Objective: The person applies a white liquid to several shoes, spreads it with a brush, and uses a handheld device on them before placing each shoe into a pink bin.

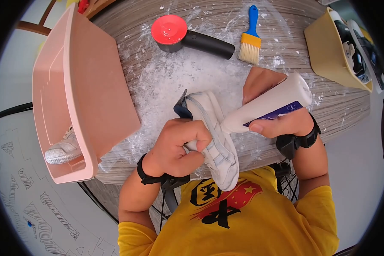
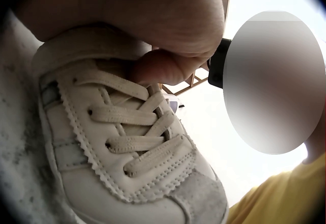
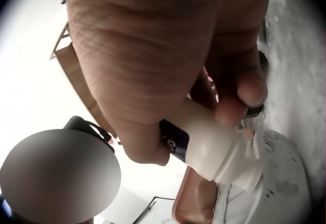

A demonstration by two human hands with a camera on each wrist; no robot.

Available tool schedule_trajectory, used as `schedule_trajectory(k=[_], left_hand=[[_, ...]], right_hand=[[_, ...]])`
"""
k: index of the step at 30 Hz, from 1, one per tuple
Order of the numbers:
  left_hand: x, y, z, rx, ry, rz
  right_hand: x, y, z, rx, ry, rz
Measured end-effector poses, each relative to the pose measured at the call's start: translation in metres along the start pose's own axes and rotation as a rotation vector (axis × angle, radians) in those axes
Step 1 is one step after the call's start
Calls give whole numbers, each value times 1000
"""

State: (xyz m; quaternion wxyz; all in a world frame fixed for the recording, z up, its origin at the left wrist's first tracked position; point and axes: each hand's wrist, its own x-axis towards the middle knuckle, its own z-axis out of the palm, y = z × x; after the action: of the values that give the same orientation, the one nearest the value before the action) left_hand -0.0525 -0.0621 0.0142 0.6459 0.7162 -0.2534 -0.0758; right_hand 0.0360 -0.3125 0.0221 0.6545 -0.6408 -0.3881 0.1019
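Observation:
My left hand (image 1: 177, 145) grips a white lace-up sneaker (image 1: 223, 164) by its ankle opening, the toe pointing towards the person's body. In the left wrist view, the thumb (image 2: 160, 67) reaches into the opening above the crossed laces (image 2: 133, 116). A white plastic bottle (image 1: 266, 102) with a purple label lies tilted in the grip of my right hand (image 1: 288, 123). Its narrow end points down at the sneaker's side, right at the sole edge. From the right wrist, the bottle's head (image 3: 237, 165) meets the white, dark-specked sole (image 3: 280, 178).
White powdery smears cover much of the wood-grain table (image 1: 345, 106). A pink bin (image 1: 102, 94) at the left holds another white shoe (image 1: 64, 147). Farther back lie a black-handled device with a red disc (image 1: 169, 30) and a blue-handled brush (image 1: 250, 40). A yellow bin (image 1: 328, 55) holds shoes.

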Motion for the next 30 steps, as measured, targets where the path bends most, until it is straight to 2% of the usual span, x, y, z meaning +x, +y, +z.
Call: schedule_trajectory(k=[3,18,24,27,30], left_hand=[[0,0,0,3,2,3],[-1,0,0,5,43,-9],[-2,1,-3,30,91,-14],[-3,1,-5,55,107,-13],[-4,1,-3,43,136,-24]], right_hand=[[-2,-4,1,30,1,79],[-4,-8,6,165,30,169],[-2,-1,0,51,39,-1],[-5,-2,2,99,77,87],[-5,-1,1,68,45,78]])
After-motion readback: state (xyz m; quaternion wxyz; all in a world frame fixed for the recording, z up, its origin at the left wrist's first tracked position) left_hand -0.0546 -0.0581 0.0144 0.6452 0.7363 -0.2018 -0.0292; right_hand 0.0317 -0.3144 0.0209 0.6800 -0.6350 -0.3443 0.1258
